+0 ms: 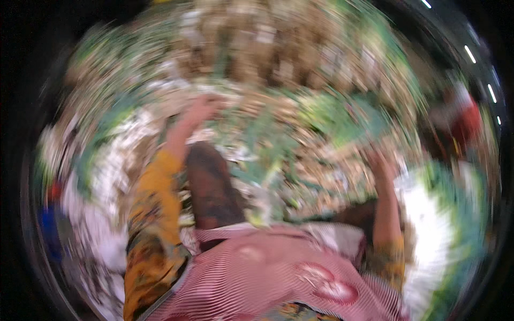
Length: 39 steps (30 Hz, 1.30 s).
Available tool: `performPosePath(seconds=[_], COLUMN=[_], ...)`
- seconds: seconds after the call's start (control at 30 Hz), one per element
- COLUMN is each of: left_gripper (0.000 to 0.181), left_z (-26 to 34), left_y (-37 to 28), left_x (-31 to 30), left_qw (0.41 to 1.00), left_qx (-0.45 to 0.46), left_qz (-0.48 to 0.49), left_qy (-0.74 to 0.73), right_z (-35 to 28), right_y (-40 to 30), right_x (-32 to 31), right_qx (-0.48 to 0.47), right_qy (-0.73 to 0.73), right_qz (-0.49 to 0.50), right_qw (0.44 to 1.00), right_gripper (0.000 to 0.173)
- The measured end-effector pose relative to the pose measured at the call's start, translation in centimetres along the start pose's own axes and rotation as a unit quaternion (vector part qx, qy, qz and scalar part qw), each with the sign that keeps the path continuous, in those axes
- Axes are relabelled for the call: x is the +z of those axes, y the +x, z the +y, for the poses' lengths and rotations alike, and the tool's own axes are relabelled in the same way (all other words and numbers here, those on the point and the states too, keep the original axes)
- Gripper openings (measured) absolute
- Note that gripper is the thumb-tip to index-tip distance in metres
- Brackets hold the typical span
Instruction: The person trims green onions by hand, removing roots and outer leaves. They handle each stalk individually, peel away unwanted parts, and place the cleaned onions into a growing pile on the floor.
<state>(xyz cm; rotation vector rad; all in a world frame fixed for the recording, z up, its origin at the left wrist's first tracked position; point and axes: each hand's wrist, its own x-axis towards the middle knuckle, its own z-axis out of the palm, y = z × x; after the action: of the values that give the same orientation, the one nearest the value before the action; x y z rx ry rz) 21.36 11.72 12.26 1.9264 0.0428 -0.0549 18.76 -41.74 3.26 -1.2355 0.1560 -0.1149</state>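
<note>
The whole view is smeared by motion, so fine detail is lost. My left hand point(207, 104) reaches forward over a litter of pale and brown plant trimmings point(257, 106); whether its fingers hold anything is too blurred to tell. My right hand point(380, 159) is lower on the right, beside a bunch of green leafy stalks point(331, 114). I cannot tell whether it grips the bunch or only lies near it. Green leaf scraps point(265, 132) are strewn between both hands, in front of my dark-clad knee point(211, 180).
On my right lies a large heap of white-and-green stalks point(425, 224), with another pale pile point(116, 160) on my left. A brown, blurred mass point(273, 44) spreads ahead. Something red and white point(466, 114) shows at far right. A blue object point(50, 230) is at far left.
</note>
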Motion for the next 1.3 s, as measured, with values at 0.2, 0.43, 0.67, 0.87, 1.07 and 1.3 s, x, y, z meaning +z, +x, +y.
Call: performPosePath(seconds=[0.2,0.43,0.67,0.87,1.07,1.3], left_gripper=[0.033,0.028,0.029,0.046,0.054,0.056], left_z=[2.2,-11.0,-16.4,-21.4,-22.2,-22.3], left_y=[1.7,3.1,12.1,19.5,15.1,5.2], left_x=[13.1,32.2,44.2,47.9,48.6,43.0], left_qw=[0.981,0.877,0.904,0.901,0.856,0.818], left_qx=[-0.025,-0.029,0.127,-0.009,-0.039,0.010], left_qz=[-0.168,-0.437,-0.341,-0.239,-0.351,-0.512], left_qy=[0.090,0.199,0.224,0.361,0.378,0.262], right_z=[-8.1,-5.9,-7.5,-7.1,-6.8,-8.5], right_y=[-0.9,-3.0,-4.8,-2.8,-2.0,-3.4], right_x=[4.1,-3.1,-3.0,-2.4,-1.0,0.5], right_qx=[-0.179,-0.148,-0.068,-0.074,-0.090,-0.153], right_qy=[-0.213,-0.242,-0.328,-0.395,-0.394,-0.382], right_qz=[0.014,0.150,0.155,0.082,0.036,0.040], right_qw=[0.960,0.947,0.929,0.912,0.914,0.911], right_gripper=[0.033,0.036,0.025,0.027,0.029,0.025])
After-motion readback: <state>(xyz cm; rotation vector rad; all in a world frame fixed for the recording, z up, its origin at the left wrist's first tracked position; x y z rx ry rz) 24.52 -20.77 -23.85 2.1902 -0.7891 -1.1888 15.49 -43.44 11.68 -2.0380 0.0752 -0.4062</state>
